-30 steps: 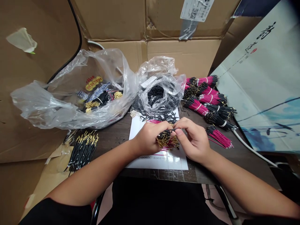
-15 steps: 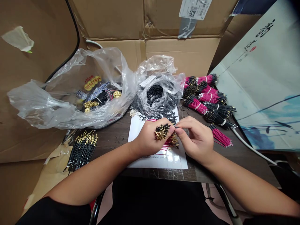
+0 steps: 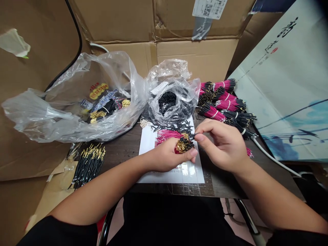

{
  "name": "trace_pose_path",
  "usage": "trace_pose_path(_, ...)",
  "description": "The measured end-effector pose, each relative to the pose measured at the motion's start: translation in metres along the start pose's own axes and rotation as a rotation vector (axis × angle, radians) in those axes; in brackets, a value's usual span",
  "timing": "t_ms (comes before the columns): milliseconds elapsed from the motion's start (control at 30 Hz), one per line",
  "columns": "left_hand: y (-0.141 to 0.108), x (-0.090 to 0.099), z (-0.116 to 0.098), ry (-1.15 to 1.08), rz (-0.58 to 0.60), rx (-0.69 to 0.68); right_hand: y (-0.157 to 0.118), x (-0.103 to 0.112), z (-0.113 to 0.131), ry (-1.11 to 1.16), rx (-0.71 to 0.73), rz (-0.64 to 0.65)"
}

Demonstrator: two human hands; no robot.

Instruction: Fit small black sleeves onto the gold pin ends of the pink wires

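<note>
My left hand (image 3: 167, 158) is wrapped round a bundle of wires (image 3: 185, 145), whose gold and black ends stick up beside the thumb. Just right of it, my right hand (image 3: 222, 143) pinches a small black sleeve (image 3: 192, 136) between thumb and forefinger. Under my left hand lies a white sheet of paper (image 3: 196, 176) with printed text. Pink wires (image 3: 167, 135) rest on the paper behind my left hand, and loose black sleeves (image 3: 179, 127) are scattered beyond them.
An open plastic bag of black sleeves (image 3: 167, 102) stands behind the paper. Left of it is a large clear bag (image 3: 61, 119) holding wires. Black wires (image 3: 89, 165) lie at the left. Tied pink and black bundles (image 3: 228, 104) are piled at the right, beside a white cable (image 3: 275, 160).
My left thumb has lifted from the wire ends and stretched to the right. My right hand has moved right, and the pink wires behind my left hand show more.
</note>
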State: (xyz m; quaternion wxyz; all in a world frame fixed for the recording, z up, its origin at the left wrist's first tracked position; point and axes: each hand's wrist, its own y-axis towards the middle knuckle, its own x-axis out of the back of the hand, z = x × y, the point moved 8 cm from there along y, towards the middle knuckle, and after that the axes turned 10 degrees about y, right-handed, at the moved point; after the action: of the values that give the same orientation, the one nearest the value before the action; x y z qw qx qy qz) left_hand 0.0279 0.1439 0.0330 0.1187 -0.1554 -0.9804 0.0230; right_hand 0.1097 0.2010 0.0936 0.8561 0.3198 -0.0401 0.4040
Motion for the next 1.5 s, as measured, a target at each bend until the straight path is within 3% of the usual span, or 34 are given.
trace_pose_path(200,0.002,-0.004,-0.001,0.048,0.064,-0.045,0.001,-0.007,0.005,-0.071,-0.002,0.127)
trace_pose_path(800,0.001,-0.006,0.005,0.082,0.121,-0.019,0.0,-0.01,0.01,-0.168,0.086,0.243)
trace_pose_path(1200,0.002,-0.009,0.004,0.125,0.154,-0.027,0.0,-0.008,0.007,-0.18,0.012,0.354)
trace_pose_path(1500,0.0,-0.01,0.006,0.145,0.187,-0.022,0.001,-0.007,0.012,-0.158,0.05,0.286)
